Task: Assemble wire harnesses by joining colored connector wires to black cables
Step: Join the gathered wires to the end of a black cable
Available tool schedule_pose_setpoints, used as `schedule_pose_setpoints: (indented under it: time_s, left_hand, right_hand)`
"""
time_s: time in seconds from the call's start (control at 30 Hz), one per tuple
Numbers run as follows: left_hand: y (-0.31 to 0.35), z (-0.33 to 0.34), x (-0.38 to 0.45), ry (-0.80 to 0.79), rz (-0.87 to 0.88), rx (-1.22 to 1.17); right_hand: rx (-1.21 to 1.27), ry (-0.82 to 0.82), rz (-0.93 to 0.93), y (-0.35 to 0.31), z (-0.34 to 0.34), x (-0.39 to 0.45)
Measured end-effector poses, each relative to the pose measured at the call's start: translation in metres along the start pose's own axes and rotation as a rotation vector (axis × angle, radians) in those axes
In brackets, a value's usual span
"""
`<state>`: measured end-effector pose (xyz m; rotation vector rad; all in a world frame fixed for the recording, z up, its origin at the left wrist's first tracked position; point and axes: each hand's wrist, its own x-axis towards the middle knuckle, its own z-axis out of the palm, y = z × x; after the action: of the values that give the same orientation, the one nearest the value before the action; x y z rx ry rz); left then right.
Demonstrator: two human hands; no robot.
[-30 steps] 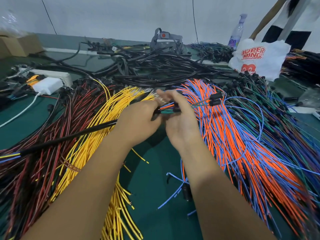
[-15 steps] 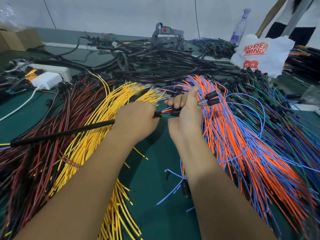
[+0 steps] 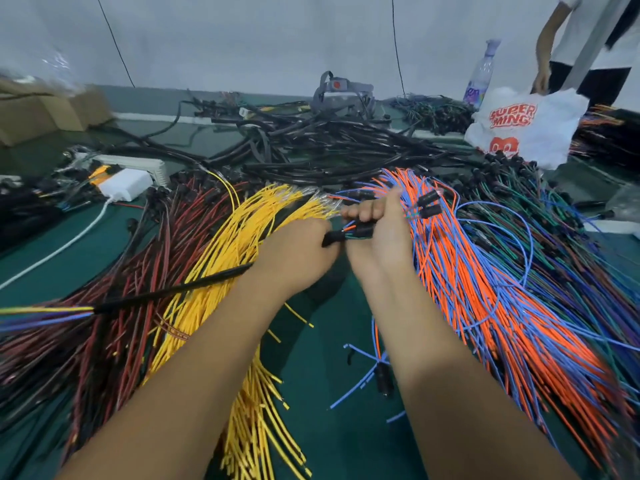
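My left hand [image 3: 298,254] grips the end of a black cable [image 3: 173,291] that runs off to the left, where its coloured inner wires fan out. My right hand [image 3: 377,233] is curled round colored connector wires [image 3: 356,231] with black plugs; two more black plugs [image 3: 429,204] stick out past its thumb. The two hands meet above the green table, and short orange, blue and green leads bridge the gap between them. What the fingers do at the join is hidden.
Yellow wires [image 3: 221,271] lie under my left arm, red and black ones [image 3: 114,278] further left, orange and blue ones [image 3: 485,289] right. Black cables [image 3: 329,150] are heaped behind. A white charger [image 3: 121,185], a white bag [image 3: 526,126], a bottle [image 3: 481,77] and another person [image 3: 588,46] are at the back.
Both hands have stayed together at the join. My right thumb has lifted and the fingers have closed over the connector wires. The black cable's far end has swung slightly toward me.
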<state>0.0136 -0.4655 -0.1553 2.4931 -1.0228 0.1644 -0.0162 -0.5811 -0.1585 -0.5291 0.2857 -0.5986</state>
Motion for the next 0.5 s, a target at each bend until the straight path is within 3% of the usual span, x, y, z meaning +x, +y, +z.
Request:
schedule_pose_setpoints:
  time_s: [0.13, 0.2, 0.37, 0.43, 0.5]
  left_hand:
    - [-0.019, -0.063, -0.007, -0.145, -0.002, -0.161]
    - [-0.032, -0.097, -0.012, -0.106, -0.025, -0.23]
    - [-0.088, -0.192, -0.025, 0.272, -0.193, -0.107]
    - [-0.132, -0.235, -0.035, 0.429, -0.294, 0.065]
    - [-0.185, -0.267, -0.05, 0.489, -0.392, 0.255]
  right_hand:
    - [0.354, 0.028, -0.043, -0.039, 0.039, -0.018]
    - [0.359, -0.077, 0.024, -0.043, 0.061, -0.031]
    - [0.045, -0.214, 0.249, 0.002, 0.098, -0.057]
    - [-0.001, -0.268, 0.318, 0.021, 0.098, -0.064]
    - [-0.044, -0.289, 0.356, 0.033, 0.093, -0.067]
